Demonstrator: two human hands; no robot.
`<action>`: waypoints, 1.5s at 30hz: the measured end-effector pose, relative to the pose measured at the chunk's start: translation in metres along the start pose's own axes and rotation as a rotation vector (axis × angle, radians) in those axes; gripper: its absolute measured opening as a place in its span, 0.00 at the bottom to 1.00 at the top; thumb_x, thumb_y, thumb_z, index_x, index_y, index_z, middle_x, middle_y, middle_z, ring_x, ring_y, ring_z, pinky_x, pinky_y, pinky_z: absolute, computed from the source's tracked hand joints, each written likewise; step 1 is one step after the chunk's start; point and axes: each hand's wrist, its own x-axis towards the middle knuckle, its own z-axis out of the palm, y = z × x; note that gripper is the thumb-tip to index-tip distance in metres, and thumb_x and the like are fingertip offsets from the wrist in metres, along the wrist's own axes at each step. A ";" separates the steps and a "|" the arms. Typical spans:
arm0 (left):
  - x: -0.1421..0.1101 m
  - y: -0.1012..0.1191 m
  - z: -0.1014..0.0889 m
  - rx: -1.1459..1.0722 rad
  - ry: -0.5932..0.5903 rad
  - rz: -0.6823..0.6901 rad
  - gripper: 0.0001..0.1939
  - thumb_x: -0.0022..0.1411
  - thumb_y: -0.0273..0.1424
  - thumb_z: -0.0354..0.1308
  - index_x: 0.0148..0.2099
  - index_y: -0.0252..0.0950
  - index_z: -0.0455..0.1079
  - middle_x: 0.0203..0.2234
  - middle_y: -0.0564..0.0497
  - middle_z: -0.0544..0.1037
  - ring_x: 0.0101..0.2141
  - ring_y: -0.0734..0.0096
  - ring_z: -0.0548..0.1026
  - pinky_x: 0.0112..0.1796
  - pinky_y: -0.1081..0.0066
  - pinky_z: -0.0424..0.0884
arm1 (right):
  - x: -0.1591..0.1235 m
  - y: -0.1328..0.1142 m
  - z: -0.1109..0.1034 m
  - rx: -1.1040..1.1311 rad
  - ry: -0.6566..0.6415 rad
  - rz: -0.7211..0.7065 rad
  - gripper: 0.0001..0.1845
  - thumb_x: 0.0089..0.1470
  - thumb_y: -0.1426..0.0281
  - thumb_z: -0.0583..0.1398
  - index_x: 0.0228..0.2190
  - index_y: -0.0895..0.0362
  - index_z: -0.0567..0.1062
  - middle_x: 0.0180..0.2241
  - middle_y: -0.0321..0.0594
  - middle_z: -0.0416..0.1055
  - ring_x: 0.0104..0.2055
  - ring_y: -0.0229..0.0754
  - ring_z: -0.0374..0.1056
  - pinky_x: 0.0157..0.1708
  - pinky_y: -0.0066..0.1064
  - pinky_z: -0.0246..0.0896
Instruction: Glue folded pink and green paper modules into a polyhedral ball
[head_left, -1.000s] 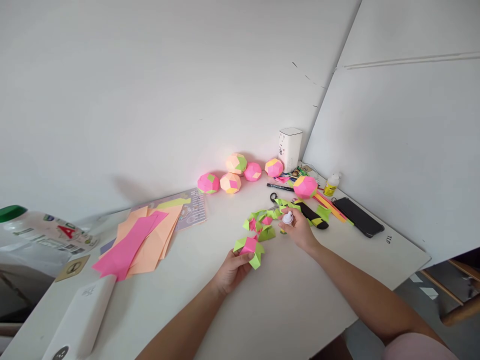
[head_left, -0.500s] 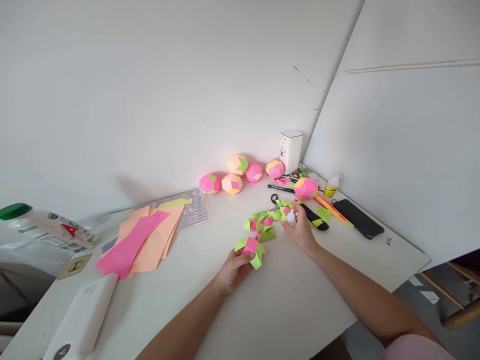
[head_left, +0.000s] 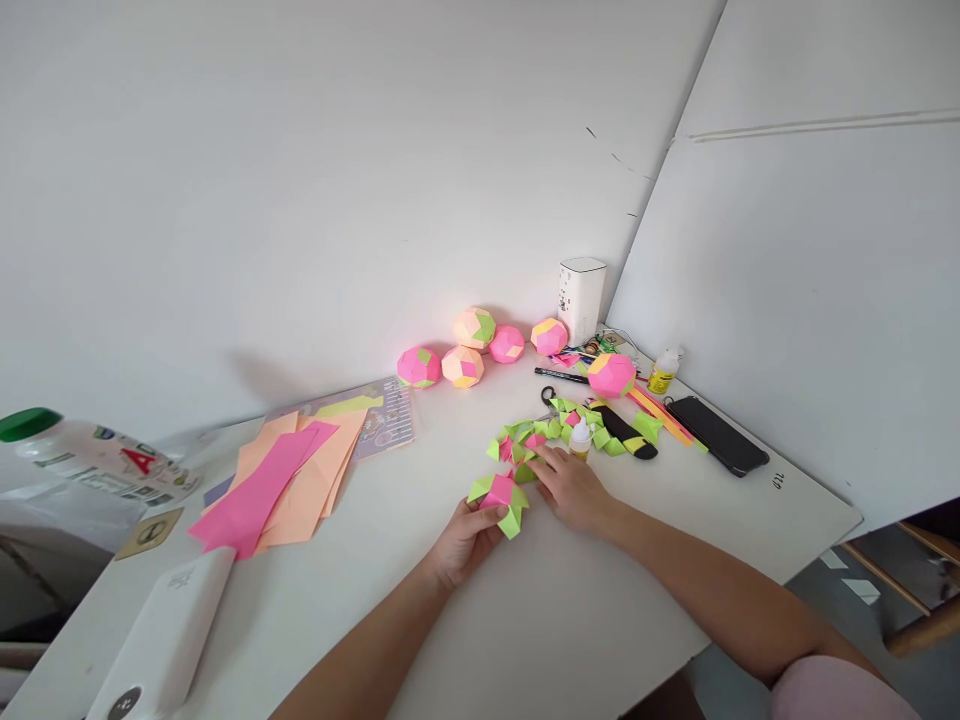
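My left hand [head_left: 466,543] pinches a folded paper piece [head_left: 499,491], with a pink face in the middle and green points around it, just above the white table. My right hand [head_left: 574,490] is to the right of it, fingers stretched over the near end of a cluster of green and pink folded paper pieces [head_left: 556,428]. Its fingertips reach a green piece there; nothing is visibly gripped. A small glue bottle [head_left: 580,440] with a white nozzle stands upright just behind my right hand, beside the cluster.
Several finished paper balls [head_left: 463,367] sit along the wall. Pink and peach paper sheets [head_left: 281,480] lie at left, near a white bottle [head_left: 112,460]. At right are a box cutter [head_left: 624,432], a black phone [head_left: 718,436], a marker [head_left: 561,376] and another glue bottle [head_left: 664,371].
My right hand has set down the glue bottle, let go of it and moved left and nearer to the paper cluster. My left hand still holds its folded piece in place.
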 end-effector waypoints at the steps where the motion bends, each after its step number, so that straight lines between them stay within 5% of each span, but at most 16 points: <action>1: 0.000 0.000 0.000 0.001 -0.003 -0.001 0.11 0.48 0.27 0.66 0.37 0.33 0.74 0.28 0.49 0.76 0.30 0.69 0.71 0.36 0.69 0.65 | 0.000 0.001 0.003 -0.006 -0.031 0.023 0.15 0.55 0.77 0.51 0.44 0.58 0.70 0.46 0.52 0.67 0.43 0.50 0.66 0.37 0.42 0.66; 9: 0.000 -0.004 -0.004 0.032 0.009 0.015 0.13 0.48 0.26 0.65 0.40 0.33 0.73 0.31 0.48 0.77 0.33 0.65 0.74 0.38 0.67 0.66 | -0.001 0.003 0.001 0.133 -0.092 0.192 0.06 0.54 0.77 0.56 0.33 0.57 0.71 0.38 0.45 0.69 0.38 0.46 0.68 0.32 0.34 0.66; 15: 0.000 -0.004 -0.005 0.039 0.025 0.012 0.16 0.47 0.27 0.65 0.41 0.33 0.73 0.33 0.46 0.78 0.35 0.62 0.75 0.40 0.64 0.67 | 0.000 0.002 -0.005 0.176 -0.142 0.378 0.08 0.50 0.76 0.59 0.36 0.58 0.72 0.37 0.45 0.70 0.34 0.45 0.69 0.29 0.32 0.61; 20: 0.000 -0.004 -0.004 0.036 0.014 0.020 0.15 0.48 0.27 0.65 0.41 0.33 0.73 0.34 0.45 0.78 0.35 0.62 0.75 0.39 0.66 0.68 | 0.002 0.005 -0.009 0.286 -0.140 0.429 0.06 0.47 0.75 0.62 0.31 0.57 0.75 0.27 0.40 0.71 0.29 0.43 0.67 0.26 0.31 0.58; 27: 0.002 -0.003 -0.001 -0.044 0.044 0.062 0.13 0.52 0.27 0.62 0.42 0.33 0.73 0.37 0.44 0.79 0.43 0.58 0.74 0.45 0.61 0.68 | 0.004 -0.005 -0.015 0.691 0.132 0.332 0.03 0.48 0.70 0.62 0.29 0.55 0.75 0.27 0.39 0.71 0.25 0.40 0.64 0.26 0.33 0.62; 37: 0.002 -0.001 0.000 -0.135 0.064 0.054 0.09 0.57 0.26 0.59 0.42 0.31 0.72 0.36 0.45 0.80 0.43 0.60 0.76 0.48 0.63 0.69 | 0.000 -0.013 -0.008 0.431 0.170 -0.154 0.09 0.57 0.74 0.54 0.29 0.55 0.73 0.26 0.40 0.74 0.31 0.42 0.65 0.30 0.34 0.65; 45: 0.002 -0.001 0.003 -0.123 0.024 0.065 0.11 0.57 0.27 0.59 0.43 0.32 0.72 0.40 0.45 0.79 0.45 0.59 0.75 0.50 0.62 0.66 | -0.001 -0.011 -0.011 0.332 0.124 -0.244 0.10 0.58 0.75 0.53 0.29 0.56 0.72 0.28 0.42 0.74 0.32 0.40 0.66 0.30 0.31 0.65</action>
